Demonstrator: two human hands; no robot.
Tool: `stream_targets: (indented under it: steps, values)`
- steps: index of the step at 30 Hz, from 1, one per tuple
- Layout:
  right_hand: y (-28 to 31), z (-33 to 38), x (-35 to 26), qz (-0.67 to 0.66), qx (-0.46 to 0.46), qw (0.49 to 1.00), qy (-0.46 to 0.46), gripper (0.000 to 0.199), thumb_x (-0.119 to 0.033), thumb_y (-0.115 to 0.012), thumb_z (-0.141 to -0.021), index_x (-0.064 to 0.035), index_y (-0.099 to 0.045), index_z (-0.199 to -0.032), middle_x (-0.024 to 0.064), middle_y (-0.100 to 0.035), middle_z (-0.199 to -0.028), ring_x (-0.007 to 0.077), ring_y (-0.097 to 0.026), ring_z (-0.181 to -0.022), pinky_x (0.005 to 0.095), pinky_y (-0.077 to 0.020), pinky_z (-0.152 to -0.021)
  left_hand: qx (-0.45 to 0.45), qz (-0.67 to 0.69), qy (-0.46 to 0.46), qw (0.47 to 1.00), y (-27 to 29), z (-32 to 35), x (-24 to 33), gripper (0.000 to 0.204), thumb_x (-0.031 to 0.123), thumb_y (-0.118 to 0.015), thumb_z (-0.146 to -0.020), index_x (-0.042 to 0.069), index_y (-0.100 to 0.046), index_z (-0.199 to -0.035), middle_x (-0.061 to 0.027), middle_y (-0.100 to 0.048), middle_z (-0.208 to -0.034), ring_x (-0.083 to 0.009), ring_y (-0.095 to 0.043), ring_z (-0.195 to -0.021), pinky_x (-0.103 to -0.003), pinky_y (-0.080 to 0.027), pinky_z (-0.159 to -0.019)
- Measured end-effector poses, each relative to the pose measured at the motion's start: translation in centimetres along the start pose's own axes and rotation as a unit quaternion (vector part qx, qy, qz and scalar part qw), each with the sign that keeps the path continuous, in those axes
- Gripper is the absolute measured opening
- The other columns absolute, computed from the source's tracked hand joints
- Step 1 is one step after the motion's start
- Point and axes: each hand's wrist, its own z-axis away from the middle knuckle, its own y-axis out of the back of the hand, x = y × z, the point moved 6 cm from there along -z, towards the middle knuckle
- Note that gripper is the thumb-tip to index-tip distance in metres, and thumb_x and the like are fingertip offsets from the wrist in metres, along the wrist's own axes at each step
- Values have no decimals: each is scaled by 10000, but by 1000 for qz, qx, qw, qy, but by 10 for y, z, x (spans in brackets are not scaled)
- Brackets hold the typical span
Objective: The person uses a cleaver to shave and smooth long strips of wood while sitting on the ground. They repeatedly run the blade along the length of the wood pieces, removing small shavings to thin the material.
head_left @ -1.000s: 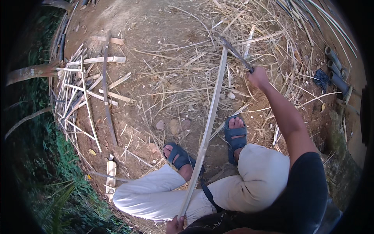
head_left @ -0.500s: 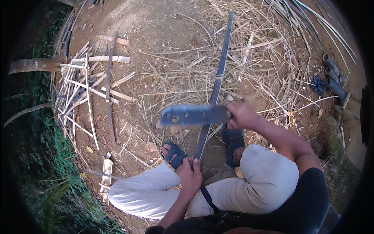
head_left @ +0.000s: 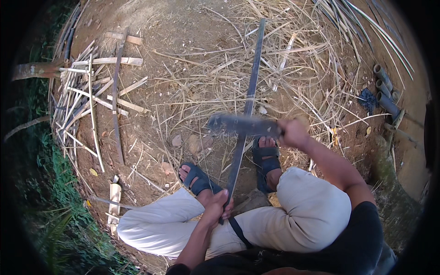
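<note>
My left hand [head_left: 217, 207] is closed round the near end of a long, dark bamboo strip [head_left: 254, 64], and a short stub of it shows below the fist. The strip runs away from me between my sandalled feet, out over the littered ground. In my right hand [head_left: 292, 132] is the handle of a machete [head_left: 238, 124] with a broad dark blade. Its blade lies crosswise over the strip, pointing left, and is smeared by motion. Whether the edge touches the strip I cannot tell.
Thin pale shavings [head_left: 206, 87] litter the ground ahead. Split bamboo pieces [head_left: 82, 103] are heaped at the left, with a dark strip [head_left: 117, 101] beside them. Bamboo tubes [head_left: 388, 104] lie at the right near a crumpled dark bag [head_left: 367, 101]. Long strips [head_left: 341, 18] lie far right.
The bamboo strip has slid toward me, and its near end now sticks out below my left fist. The machete has moved right and slightly away along the strip. The whole view has shifted a little.
</note>
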Motion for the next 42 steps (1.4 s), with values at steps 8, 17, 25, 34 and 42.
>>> stream_targets:
  steps: [8, 17, 25, 34, 42]
  values:
    - [1, -6, -46, -16, 11, 998, 63, 285, -258, -707, -712, -68, -557, -863, 156, -667, -764, 357, -663, -680, 467, -530, -639, 25, 17, -10, 999, 16, 28, 10, 386, 390, -438, -1029, 60, -471, -832, -30, -428, -599, -111, -370, -420, -249, -315, -385]
    - [27, -57, 90, -75, -12, 970, -233, 288, -265, -615, -835, -59, -651, -1034, 167, -703, -834, 283, -699, -743, 422, -558, -720, -3, 102, 63, 993, 10, 96, -27, 347, 345, -414, -1040, 74, -438, -825, -22, -420, -600, -100, -359, -422, -248, -309, -400]
    - [-1, 1, -83, 24, -39, 982, 181, 358, -278, -697, -702, -103, -608, -1002, 108, -655, -765, 272, -676, -700, 430, -524, -678, 65, 53, 50, 995, 35, 101, -33, 358, 347, -415, -1040, 59, -480, -837, -23, -436, -595, -94, -360, -426, -239, -300, -391]
    - [23, -74, 68, -40, -28, 981, -185, 300, -246, -604, -844, -42, -636, -1061, 180, -705, -803, 307, -705, -731, 411, -583, -733, 81, 90, 98, 988, 38, 148, -54, 337, 310, -458, -1020, 31, -486, -833, -61, -450, -593, -120, -376, -419, -252, -311, -389]
    - [-7, -102, 94, -12, -43, 982, -185, 290, -230, -627, -810, -18, -682, -1000, 219, -696, -899, 364, -690, -839, 439, -557, -806, 84, 116, 127, 981, 80, 193, -93, 223, 273, -537, -978, 63, -539, -903, -60, -473, -591, -111, -388, -444, -261, -286, -400]
